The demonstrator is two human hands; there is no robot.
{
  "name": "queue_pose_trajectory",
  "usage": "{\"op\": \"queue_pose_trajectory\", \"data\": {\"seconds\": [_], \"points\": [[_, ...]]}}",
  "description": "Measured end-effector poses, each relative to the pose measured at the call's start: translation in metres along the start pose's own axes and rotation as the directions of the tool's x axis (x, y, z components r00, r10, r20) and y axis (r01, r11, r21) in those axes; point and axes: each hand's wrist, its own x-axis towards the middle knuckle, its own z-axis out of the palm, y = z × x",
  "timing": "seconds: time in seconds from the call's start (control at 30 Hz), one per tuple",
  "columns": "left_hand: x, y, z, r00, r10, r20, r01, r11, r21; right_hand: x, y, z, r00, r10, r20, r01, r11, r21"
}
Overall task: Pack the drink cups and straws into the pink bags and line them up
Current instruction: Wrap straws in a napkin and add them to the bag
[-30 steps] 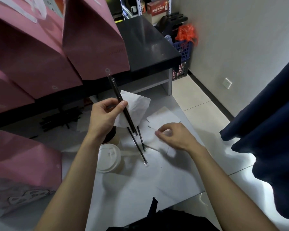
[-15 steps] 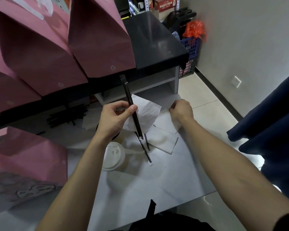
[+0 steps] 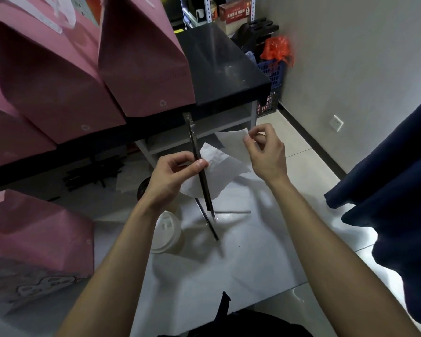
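Meanwhile, left hand (image 3: 171, 177) pinches wrapped straws (image 3: 201, 171) and napkin (image 3: 219, 166); right hand (image 3: 265, 152) pinches another napkin (image 3: 231, 139).

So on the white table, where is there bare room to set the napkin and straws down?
Bare: the table's near stretch, between the lidded cup and its right edge. Crowded: around the loose straw and beside the pink bag at left.

This looks like a drink shop's back room. Pink bags (image 3: 141, 69) stand on a black bench (image 3: 219, 62) at 12 o'clock; a lidded cup (image 3: 167, 235) sits below, boxes on shelves (image 3: 233, 10) behind.
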Motion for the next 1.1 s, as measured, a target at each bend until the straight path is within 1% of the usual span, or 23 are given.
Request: {"op": "queue_pose_trajectory", "data": {"seconds": [0.07,0.1,0.13,0.2,0.27,0.33,0.43,0.5,0.53,0.63,0.7,0.73,0.77,0.83,0.9,0.97,1.03,1.1], "points": [[0.002,0.001,0.0,0.999,-0.015,-0.048,0.009,0.992,-0.129,-0.004,-0.007,0.002,0.995,0.1,0.009,-0.101,0.986,0.131],[0.003,0.002,0.0,0.997,-0.036,-0.068,0.021,0.977,-0.212,-0.007,-0.011,0.003,0.987,0.162,0.019,-0.162,0.962,0.22],[0.004,0.003,0.001,0.995,-0.058,-0.079,0.032,0.954,-0.297,-0.009,-0.015,0.006,0.974,0.223,0.038,-0.223,0.92,0.323],[0.005,0.004,0.004,0.99,-0.103,-0.093,0.05,0.889,-0.456,-0.013,-0.023,0.011,0.941,0.322,0.102,-0.326,0.788,0.523],[0.005,0.005,0.008,0.982,-0.143,-0.122,0.051,0.827,-0.56,-0.019,-0.031,0.015,0.907,0.385,0.168,-0.403,0.686,0.606],[0.007,0.003,0.011,0.974,-0.17,-0.147,0.054,0.81,-0.584,-0.026,-0.038,0.017,0.881,0.416,0.225,-0.458,0.631,0.626],[0.008,-0.005,0.017,0.946,-0.228,-0.229,0.077,0.846,-0.528,-0.035,-0.047,0.018,0.852,0.402,0.335,-0.519,0.566,0.641],[0.008,-0.01,0.02,0.923,-0.24,-0.3,0.09,0.894,-0.439,-0.041,-0.048,0.018,0.855,0.351,0.383,-0.519,0.601,0.608],[0.007,-0.011,0.02,0.918,-0.232,-0.323,0.097,0.918,-0.384,-0.043,-0.047,0.018,0.862,0.338,0.376,-0.504,0.637,0.583],[0.002,-0.009,0.019,0.914,-0.198,-0.354,0.123,0.967,-0.223,-0.044,-0.044,0.019,0.898,0.355,0.26,-0.44,0.727,0.526],[-0.001,-0.004,0.016,0.913,-0.196,-0.358,0.133,0.972,-0.195,-0.045,-0.049,0.019,0.911,0.355,0.208,-0.411,0.751,0.517],[-0.001,-0.002,0.015,0.911,-0.207,-0.358,0.141,0.969,-0.201,-0.046,-0.053,0.021,0.918,0.337,0.209,-0.396,0.769,0.502],[-0.003,0.002,0.014,0.907,-0.218,-0.362,0.151,0.967,-0.205,-0.047,-0.057,0.023,0.924,0.307,0.229,-0.381,0.793,0.474],[-0.006,0.009,0.014,0.899,-0.23,-0.372,0.154,0.963,-0.223,-0.052,-0.066,0.027,0.92,0.233,0.316,-0.355,0.837,0.416],[-0.01,0.017,0.012,0.897,-0.238,-0.373,0.132,0.948,-0.288,-0.056,-0.075,0.031,0.888,0.176,0.426,-0.354,0.853,0.384],[-0.016,0.026,0.008,0.898,-0.245,-0.365,0.108,0.928,-0.356,-0.058,-0.086,0.033,0.856,0.128,0.501,-0.341,0.868,0.362],[-0.023,0.034,0.0,0.901,-0.234,-0.367,0.09,0.926,-0.368,-0.059,-0.098,0.038,0.854,0.068,0.515,-0.266,0.909,0.321],[-0.032,0.044,-0.012,0.905,-0.183,-0.385,0.068,0.954,-0.292,-0.058,-0.111,0.044,0.861,0.016,0.509,-0.182,0.943,0.279]]}}
